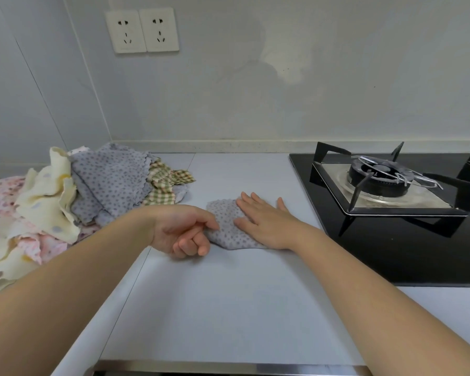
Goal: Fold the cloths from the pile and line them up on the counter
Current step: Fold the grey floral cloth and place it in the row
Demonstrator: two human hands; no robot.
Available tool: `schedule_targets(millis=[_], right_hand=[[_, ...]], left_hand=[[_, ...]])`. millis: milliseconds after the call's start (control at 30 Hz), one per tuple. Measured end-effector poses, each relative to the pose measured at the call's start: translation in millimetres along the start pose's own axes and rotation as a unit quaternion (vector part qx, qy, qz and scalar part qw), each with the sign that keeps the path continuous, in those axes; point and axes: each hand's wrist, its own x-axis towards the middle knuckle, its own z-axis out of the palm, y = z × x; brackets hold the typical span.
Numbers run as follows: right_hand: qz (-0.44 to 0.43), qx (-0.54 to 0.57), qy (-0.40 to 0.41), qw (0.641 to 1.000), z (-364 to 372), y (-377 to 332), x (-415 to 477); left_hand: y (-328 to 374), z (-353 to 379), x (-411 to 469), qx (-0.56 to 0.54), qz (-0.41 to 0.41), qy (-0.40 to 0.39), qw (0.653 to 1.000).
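1. The folded grey dotted cloth [224,213] lies flat on the pale grey counter [215,308]. It sits toward the back, between the pile and the hob.
2. The right hand [266,221] rests palm down on the right part of this cloth. Its fingers are straight and spread, pointing away from the person, and it grasps nothing.
3. The left hand [185,232] is at the cloth's left edge with its fingers curled. The thumb and forefinger meet on that edge and pinch the fabric.
4. Both bare forearms reach in from the near corners of the view.
5. The pile [92,199] of unfolded cloths is heaped at the left end of the counter, near the folded cloth but not touching it.
6. On top of the pile is another grey dotted cloth [114,175] with a scalloped edge.
7. A cream spotted cloth [49,202] lies to its left, a green checked cloth [160,191] to its right, and a pink floral cloth [3,194] at the far left.
8. A black glass gas hob [418,253] is set into the counter on the right. It has a round burner [377,177] under a black pan support [360,189].
9. Two white wall sockets [159,29] are mounted side by side on the wall behind, above the pile.
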Motion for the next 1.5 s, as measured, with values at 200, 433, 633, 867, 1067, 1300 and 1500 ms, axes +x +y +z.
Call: schedule_targets(millis=[200, 433, 633, 867, 1067, 1300, 1500], right_hand=[[0.004, -0.009, -0.010, 1.000, -1, -2, -1], [0.005, -0.008, -0.008, 1.000, 0, -2, 0], [0.008, -0.010, -0.006, 1.000, -2, -2, 0], [0.034, 0.013, -0.028, 0.999, -5, -9, -12], [0.035, 0.037, -0.026, 0.998, -25, -1, -25], [-0.010, 0.013, 0.005, 1.000, -14, -8, -15], [0.076, -0.098, 0.109, 0.986, -12, -4, -14]], left_hand=[[-9, 0, -8, -0.027, 0.008, 0.077, 0.997], [-12, 10, -15, 0.034, 0.031, 0.192, 0.980], [-14, 23, 1, 0.213, 0.118, 0.492, 0.836], [-37, 38, 37, 0.385, 0.119, 0.450, 0.797], [-44, 32, 37, 0.368, 0.154, 0.442, 0.804], [-49, 27, 40, 0.270, 0.268, 0.574, 0.725], [-50, 30, 41, 0.284, 0.292, 0.590, 0.697]])
